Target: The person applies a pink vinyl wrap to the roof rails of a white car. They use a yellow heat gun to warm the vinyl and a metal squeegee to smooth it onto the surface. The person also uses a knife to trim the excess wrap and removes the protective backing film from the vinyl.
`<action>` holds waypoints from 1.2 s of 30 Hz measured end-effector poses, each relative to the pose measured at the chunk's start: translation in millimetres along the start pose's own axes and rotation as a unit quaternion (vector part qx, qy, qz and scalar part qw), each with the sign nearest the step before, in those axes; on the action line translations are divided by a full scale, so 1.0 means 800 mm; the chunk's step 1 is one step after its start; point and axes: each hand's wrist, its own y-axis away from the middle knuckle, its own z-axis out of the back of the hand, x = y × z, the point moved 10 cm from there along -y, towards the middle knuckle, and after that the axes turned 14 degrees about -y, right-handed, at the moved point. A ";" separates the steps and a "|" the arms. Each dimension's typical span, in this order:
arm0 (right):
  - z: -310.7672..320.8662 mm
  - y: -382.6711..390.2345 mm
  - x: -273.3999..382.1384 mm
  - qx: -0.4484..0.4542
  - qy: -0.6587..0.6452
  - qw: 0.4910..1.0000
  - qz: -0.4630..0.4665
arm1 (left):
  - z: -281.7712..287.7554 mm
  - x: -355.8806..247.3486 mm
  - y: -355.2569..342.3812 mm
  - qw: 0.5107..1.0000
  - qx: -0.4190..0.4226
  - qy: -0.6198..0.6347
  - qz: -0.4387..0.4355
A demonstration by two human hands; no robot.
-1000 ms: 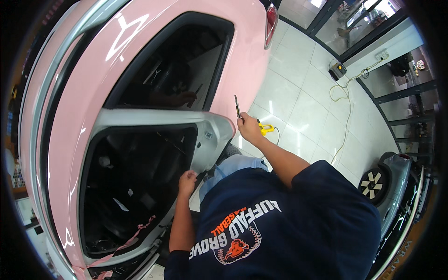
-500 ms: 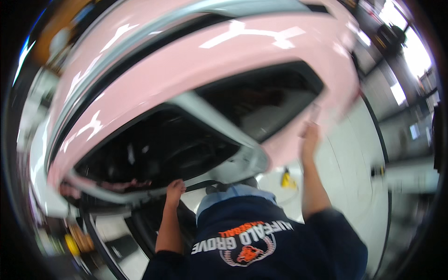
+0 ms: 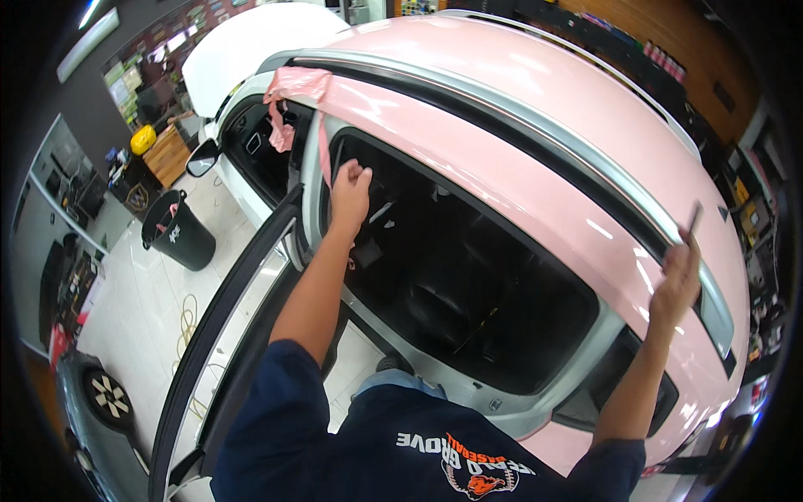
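Note:
My left hand [image 3: 351, 192] is raised at the front edge of the dark rear door opening [image 3: 452, 268], fingers curled beside a thin pink film strip [image 3: 324, 142]; what they hold, if anything, is hidden. That strip hangs from crumpled pink film [image 3: 297, 84] draped at the roof edge. At the right, my right hand [image 3: 677, 280] grips a slim utility knife [image 3: 694, 213], blade end up, over the pink roof edge near the silver roof rail [image 3: 715, 314].
An open car door [image 3: 226, 318] stands to my left. Beyond it are a black bucket [image 3: 180, 243], coiled yellow cord [image 3: 188, 322] and a dark grey car [image 3: 92, 435]. A side mirror [image 3: 201, 157] juts from the car, whose white hood [image 3: 242, 50] is raised.
The view has swung left along the car toward its front. My left hand has risen to the front pillar of the opening; my right hand, still holding the knife, has moved up beside the roof.

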 end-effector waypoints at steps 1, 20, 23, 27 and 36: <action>-0.060 -0.020 0.017 0.051 0.044 0.996 0.061 | 0.010 0.004 -0.034 0.997 -0.049 -0.035 -0.040; -0.367 -0.214 -0.214 0.355 0.296 0.887 -0.011 | 0.067 0.028 -0.221 0.963 -0.242 -0.116 -0.013; -0.358 -0.212 -0.213 0.348 0.322 0.880 -0.034 | 0.068 0.030 -0.220 0.964 -0.250 -0.096 -0.011; -0.345 -0.213 -0.216 0.338 0.324 0.882 -0.051 | 0.069 0.040 -0.216 0.971 -0.232 -0.055 0.004; -0.335 -0.211 -0.227 0.343 0.352 0.869 -0.055 | 0.035 0.053 -0.212 0.961 -0.136 0.221 0.094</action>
